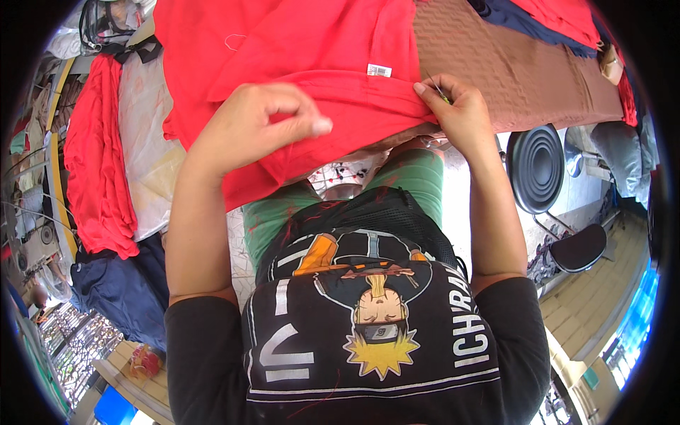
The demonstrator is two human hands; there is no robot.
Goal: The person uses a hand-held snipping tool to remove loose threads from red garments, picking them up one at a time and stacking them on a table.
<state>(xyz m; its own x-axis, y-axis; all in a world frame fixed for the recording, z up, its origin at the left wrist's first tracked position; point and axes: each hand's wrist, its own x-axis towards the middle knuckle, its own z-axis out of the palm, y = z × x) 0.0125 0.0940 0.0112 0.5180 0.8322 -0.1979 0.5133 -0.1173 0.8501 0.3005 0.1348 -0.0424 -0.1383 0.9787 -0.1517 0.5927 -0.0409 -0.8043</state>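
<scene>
A red garment (312,42) with a small white label (380,70) is spread over the brown-covered table in front of me, its near edge hanging toward my lap. My right hand (460,106) is closed at the garment's right edge, thumb and fingers pinching the cloth. A small, thin, dark pointed tool (438,88) also sticks out from those fingers; its kind is hard to make out. Over the left part of the garment, my left hand (258,124) is raised with thumb and index finger brought together in a pinch. Blur hides whether anything is between them.
Brown cloth (510,71) covers the table to the right. More red fabric (99,156) hangs at the left, above dark blue fabric (124,290). A round black stool (536,168) stands at the right, with another dark seat (579,248) beyond it.
</scene>
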